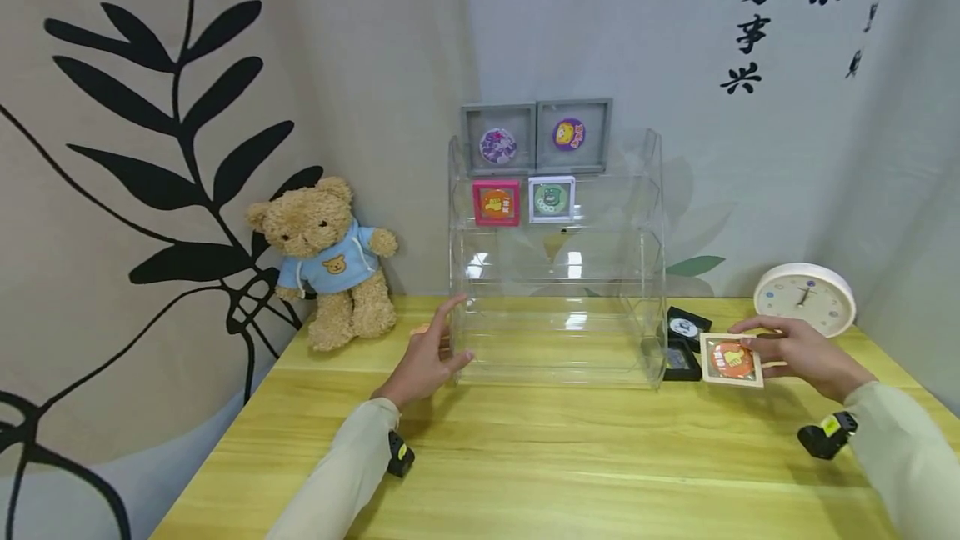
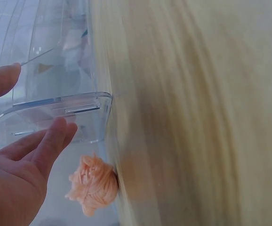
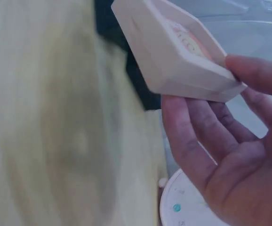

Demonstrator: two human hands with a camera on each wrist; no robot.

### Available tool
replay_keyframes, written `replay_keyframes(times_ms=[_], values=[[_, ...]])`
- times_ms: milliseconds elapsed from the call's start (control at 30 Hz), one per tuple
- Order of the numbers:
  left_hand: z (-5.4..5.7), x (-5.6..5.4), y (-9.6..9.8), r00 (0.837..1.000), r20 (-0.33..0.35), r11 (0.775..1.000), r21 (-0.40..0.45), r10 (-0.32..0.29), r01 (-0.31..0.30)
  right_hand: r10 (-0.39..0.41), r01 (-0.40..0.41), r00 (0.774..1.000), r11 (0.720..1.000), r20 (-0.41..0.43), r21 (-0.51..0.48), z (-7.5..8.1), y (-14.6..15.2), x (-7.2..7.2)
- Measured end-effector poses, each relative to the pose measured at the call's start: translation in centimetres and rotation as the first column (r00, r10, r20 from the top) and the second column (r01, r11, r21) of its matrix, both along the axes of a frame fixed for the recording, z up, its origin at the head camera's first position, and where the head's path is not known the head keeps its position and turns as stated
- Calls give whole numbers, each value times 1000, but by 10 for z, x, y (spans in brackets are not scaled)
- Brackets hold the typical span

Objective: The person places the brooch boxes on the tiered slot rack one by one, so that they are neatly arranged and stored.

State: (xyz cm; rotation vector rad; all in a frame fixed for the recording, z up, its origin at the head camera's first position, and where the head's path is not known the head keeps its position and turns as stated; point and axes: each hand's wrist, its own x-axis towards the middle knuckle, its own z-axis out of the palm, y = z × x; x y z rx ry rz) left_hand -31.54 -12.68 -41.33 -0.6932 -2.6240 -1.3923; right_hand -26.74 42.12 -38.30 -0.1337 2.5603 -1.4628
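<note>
My right hand [image 1: 802, 354] pinches a cream square display frame [image 1: 731, 360] with an orange round badge inside, at the right of the clear acrylic display rack [image 1: 555, 377]. In the right wrist view the thumb [image 3: 258, 73] lies at the frame's edge and the fingers support its underside. My left hand [image 1: 423, 361] is at the rack's left side panel [image 2: 56, 104], thumb on the inner side and fingers outside, spread and fairly straight. Just right of the rack, two black frames [image 1: 681, 361] lie beside the cream one.
Two grey frames [image 1: 573, 167] stand on the rack's top, above a red frame [image 1: 497, 222] and a white frame [image 1: 552, 218]. A teddy bear [image 1: 330, 261] sits left, a round clock [image 1: 795, 294] right. An orange yarn-like bundle [image 2: 93, 186] lies beside the left hand.
</note>
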Motion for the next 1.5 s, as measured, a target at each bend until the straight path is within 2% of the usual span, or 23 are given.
replay_keyframes(times_ms=[200,400,667,833,967,1067,1200,1367,1500], values=[[-1,1,0,1000,-6,1000,2,-8,8,25,-34,994,995,-104,-90,15,-2,3],[1,1,0,1000,-11,1000,-7,4,-4,32,-62,976,989,-217,-135,39,-18,3],[3,0,0,1000,-3,1000,-15,10,-11,-36,28,955,999,-296,-30,85,-53,4],[2,-1,0,1000,6,1000,-21,3,-3,-47,40,949,999,-312,-28,107,-70,-4],[1,0,1,1000,-5,1000,-24,9,-9,-63,44,951,997,-304,-69,119,-86,-13],[1,0,1,1000,-12,1000,-13,14,-14,-51,39,948,998,-315,-46,129,-97,-22],[0,0,2,1000,-3,1000,-15,10,-10,-39,41,936,999,-350,-1,144,-110,-32],[1,-1,1,1000,-13,1000,-21,22,-22,-43,35,923,999,-383,-29,163,-130,-46],[2,-1,0,1000,-15,999,-27,22,-22,-60,61,911,998,-407,-11,175,-143,-57]])
